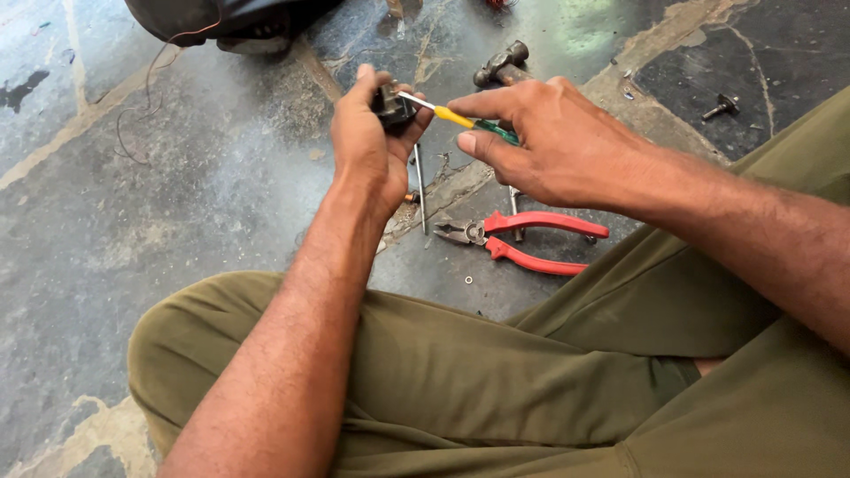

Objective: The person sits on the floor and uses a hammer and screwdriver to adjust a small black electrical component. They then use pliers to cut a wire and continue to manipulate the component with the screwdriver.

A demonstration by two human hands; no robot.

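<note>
1. A small dark blocky metal part (392, 106) sits in the left hand (370, 146), whose fingers are curled tightly round it with the thumb up along its near side; only the part's top corner shows.
2. A slim screwdriver with a yellow and green handle and a thin bright shaft (447, 115) is pinched between the thumb and forefinger of the right hand (553, 142); the other fingers are folded in. Its tip meets the dark part at the left hand's fingertips.
3. The two hands are close together, joined only by the tool, held above the cracked grey stone floor (177, 204).
4. Just below the left hand, a thin steel rod (420, 190) lies on the floor.
5. Below the right hand lie red-handled steel pliers (518, 239), jaws pointing towards the left wrist.
6. Beyond the right hand's knuckles rests a dark iron hammer head (500, 64).
7. Far right of the right hand, a small dark bolt (722, 106) lies apart.
8. Olive-green trousers (496, 372) cover the crossed legs beneath both forearms.
</note>
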